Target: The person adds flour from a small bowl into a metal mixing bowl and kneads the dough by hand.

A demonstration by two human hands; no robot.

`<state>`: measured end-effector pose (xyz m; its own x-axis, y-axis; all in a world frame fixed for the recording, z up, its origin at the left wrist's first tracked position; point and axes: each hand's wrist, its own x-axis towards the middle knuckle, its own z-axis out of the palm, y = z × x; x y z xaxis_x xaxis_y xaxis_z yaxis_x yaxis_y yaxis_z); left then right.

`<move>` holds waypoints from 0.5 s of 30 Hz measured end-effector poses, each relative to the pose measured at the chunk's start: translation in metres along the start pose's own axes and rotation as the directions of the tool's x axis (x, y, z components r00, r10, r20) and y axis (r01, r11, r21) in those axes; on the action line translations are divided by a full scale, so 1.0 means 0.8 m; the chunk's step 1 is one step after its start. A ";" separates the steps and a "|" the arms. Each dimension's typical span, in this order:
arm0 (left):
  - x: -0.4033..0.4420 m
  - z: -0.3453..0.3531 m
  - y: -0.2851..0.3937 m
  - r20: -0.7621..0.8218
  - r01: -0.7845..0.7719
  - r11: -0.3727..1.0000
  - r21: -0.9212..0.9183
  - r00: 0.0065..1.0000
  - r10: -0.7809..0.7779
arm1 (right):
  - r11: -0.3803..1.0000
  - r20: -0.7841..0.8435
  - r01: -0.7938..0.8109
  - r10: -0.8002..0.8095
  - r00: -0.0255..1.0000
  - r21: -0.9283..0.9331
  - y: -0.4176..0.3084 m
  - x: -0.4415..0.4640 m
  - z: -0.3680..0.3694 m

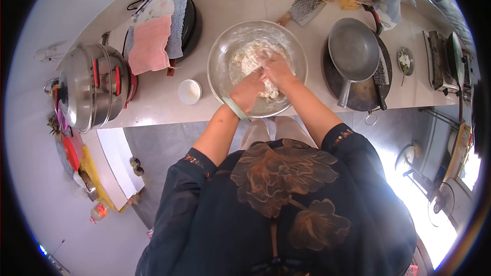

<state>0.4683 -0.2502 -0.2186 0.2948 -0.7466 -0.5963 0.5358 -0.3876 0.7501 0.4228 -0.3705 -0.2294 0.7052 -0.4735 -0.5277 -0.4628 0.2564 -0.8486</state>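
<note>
A large steel mixing bowl (218, 79) stands at the counter's front edge, with flour smeared on its inner wall. Shaggy, floury dough (247, 60) lies inside it, loose and crumbly at its edges. My left hand (249, 91), with a pale green bangle at the wrist, reaches into the near side of the bowl, fingers curled against the dough. Just right of it, my right hand (276, 69) is pressed into the dough, fingers bent and coated with flour. The two hands meet near the bowl's middle and partly hide the dough. Their fingertips are hard to make out.
A small white bowl (190, 92) sits left of the mixing bowl. Farther left are a steel steamer pot (82, 87) and a pink cloth (150, 44). A cleaver (305, 8) lies behind; a grey frying pan (353, 49) rests over a dark round board (358, 94) at right.
</note>
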 end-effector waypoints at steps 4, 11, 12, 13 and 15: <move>0.002 -0.007 -0.013 0.151 -0.205 0.847 0.490 0.977 0.149 | 0.995 0.114 -0.096 0.098 0.989 -0.024 0.006 0.015 0.000; -0.008 -0.003 -0.014 -0.025 -0.096 0.588 0.803 0.981 0.194 | 0.930 0.002 0.126 -0.133 0.991 -0.346 0.016 0.019 -0.027; -0.008 0.003 -0.005 0.001 -0.064 0.566 0.822 0.994 0.112 | 0.930 0.023 0.143 -0.144 0.989 -0.339 0.010 0.009 -0.019; -0.008 0.011 0.013 0.024 -0.036 0.539 0.841 0.999 0.028 | 0.922 0.027 0.169 -0.170 0.985 -0.348 0.015 0.008 -0.011; -0.006 0.015 0.017 0.071 -0.118 0.517 0.848 0.991 0.109 | 0.905 0.036 0.222 -0.225 0.974 -0.364 0.040 0.016 0.002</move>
<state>0.4650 -0.2582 -0.2024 0.2945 -0.8210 -0.4892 -0.4290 -0.5709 0.7000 0.4180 -0.3673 -0.2636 0.8098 -0.4887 -0.3247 -0.4576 -0.1797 -0.8708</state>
